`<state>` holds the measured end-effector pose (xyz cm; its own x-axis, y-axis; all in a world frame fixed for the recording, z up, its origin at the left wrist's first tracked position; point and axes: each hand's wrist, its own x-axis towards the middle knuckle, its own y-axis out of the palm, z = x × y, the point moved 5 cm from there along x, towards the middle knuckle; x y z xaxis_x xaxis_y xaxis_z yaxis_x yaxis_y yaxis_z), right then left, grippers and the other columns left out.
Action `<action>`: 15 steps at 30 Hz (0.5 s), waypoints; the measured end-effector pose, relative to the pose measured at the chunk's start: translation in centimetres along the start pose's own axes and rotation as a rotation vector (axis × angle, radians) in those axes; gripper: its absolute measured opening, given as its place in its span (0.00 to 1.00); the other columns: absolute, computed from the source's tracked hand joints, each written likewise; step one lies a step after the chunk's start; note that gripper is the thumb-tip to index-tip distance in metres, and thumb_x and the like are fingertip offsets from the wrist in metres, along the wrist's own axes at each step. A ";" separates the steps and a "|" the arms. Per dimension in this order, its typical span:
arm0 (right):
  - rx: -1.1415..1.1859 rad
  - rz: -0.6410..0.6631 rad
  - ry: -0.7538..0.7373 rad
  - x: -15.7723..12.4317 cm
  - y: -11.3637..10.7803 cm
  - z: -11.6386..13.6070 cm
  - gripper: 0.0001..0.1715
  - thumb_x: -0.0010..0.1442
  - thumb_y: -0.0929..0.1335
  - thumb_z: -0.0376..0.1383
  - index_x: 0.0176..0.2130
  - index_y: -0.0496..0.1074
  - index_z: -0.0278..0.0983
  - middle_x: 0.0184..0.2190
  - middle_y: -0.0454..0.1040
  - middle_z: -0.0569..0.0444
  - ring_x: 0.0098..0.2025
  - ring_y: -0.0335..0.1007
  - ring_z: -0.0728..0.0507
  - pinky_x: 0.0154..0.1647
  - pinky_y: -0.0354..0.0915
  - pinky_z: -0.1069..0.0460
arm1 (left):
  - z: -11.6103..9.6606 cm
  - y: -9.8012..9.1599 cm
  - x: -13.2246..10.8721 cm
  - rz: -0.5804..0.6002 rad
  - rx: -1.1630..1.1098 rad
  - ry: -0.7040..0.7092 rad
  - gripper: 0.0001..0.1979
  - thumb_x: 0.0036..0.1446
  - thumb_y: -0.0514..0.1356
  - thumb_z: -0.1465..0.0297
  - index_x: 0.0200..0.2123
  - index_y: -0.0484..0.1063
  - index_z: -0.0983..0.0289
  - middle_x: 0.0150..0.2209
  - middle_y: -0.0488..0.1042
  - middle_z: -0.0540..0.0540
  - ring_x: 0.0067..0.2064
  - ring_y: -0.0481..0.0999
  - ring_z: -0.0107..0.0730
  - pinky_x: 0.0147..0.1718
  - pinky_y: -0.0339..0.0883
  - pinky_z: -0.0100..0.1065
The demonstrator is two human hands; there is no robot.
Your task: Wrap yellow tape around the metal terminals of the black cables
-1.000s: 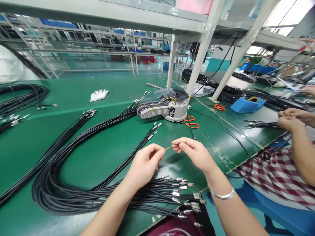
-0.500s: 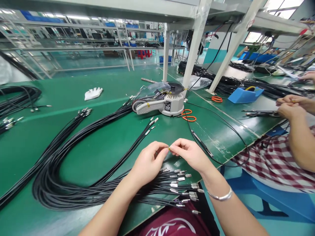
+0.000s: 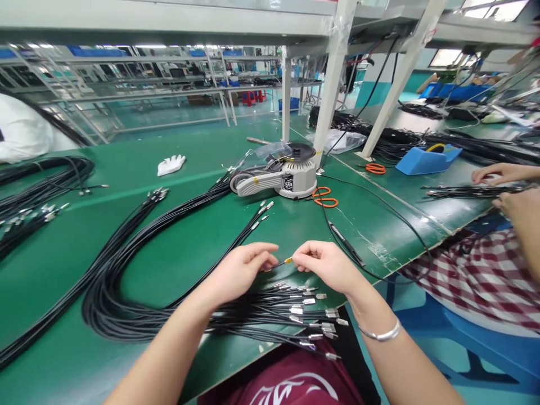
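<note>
My right hand [image 3: 324, 265] pinches the tip of a black cable, just beside a small band of yellow tape [image 3: 288, 260]. Facing it, my left hand [image 3: 240, 271] has its index finger and thumb apart, and the cable passes close by its fingertips; whether they touch it is hard to tell. Below both hands lies a large bundle of black cables [image 3: 139, 325], its metal connectors [image 3: 310, 302] fanned toward the table edge. A few separate cable ends [image 3: 261, 209] rest beyond my left hand.
A round tape dispenser [image 3: 291, 183] stands ahead, beside orange-handled scissors [image 3: 325, 198]. A black cutter knife [image 3: 346, 244] lies on the green table [image 3: 202, 219]. A white glove [image 3: 171, 165] and more cables [image 3: 37, 219] are leftward. At right, a co-worker's hands [image 3: 506, 180] hold cables near a blue tape holder [image 3: 428, 160].
My left hand has drawn away leftward from my right fingertips and loosened, baring the yellow-taped cable end. My right hand keeps its pinch. The view has shifted slightly left.
</note>
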<state>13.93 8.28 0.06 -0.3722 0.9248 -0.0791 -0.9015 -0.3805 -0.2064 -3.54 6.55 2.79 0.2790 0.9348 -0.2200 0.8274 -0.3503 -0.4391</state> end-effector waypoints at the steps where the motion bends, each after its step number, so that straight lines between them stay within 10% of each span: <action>1: 0.010 -0.010 0.005 0.1 0.0 -0.2 0.11 0.54 0.68 0.40 0.28 0.73 0.34 0.24 0.74 0.54 0.28 0.68 0.47 0.32 0.64 0.52 | 0.3 -1.1 -0.5 -0.068 0.017 -0.018 0.20 0.58 0.52 0.61 0.49 0.70 0.64 0.40 0.78 0.55 0.40 0.76 0.35 0.43 0.68 0.35; 6: 0.025 -0.035 0.038 0.2 0.1 -0.6 0.13 0.53 0.69 0.42 0.27 0.73 0.33 0.23 0.73 0.53 0.26 0.68 0.47 0.31 0.64 0.52 | 1.4 -2.1 -2.3 -0.153 0.238 -0.068 0.19 0.56 0.54 0.57 0.45 0.74 0.61 0.48 0.76 0.54 0.50 0.73 0.39 0.51 0.62 0.36; 15: 0.028 -0.069 0.017 -0.5 -0.1 -0.5 0.13 0.54 0.69 0.42 0.27 0.72 0.33 0.23 0.73 0.54 0.26 0.67 0.47 0.32 0.64 0.51 | 0.3 1.7 -0.5 -0.002 0.283 0.018 0.16 0.59 0.50 0.62 0.28 0.74 0.62 0.31 0.77 0.50 0.34 0.74 0.32 0.37 0.63 0.31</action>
<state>14.36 7.83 -0.33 -0.3059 0.9485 -0.0819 -0.9306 -0.3161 -0.1845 -2.45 5.47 1.91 0.2885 0.9355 -0.2042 0.6599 -0.3488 -0.6655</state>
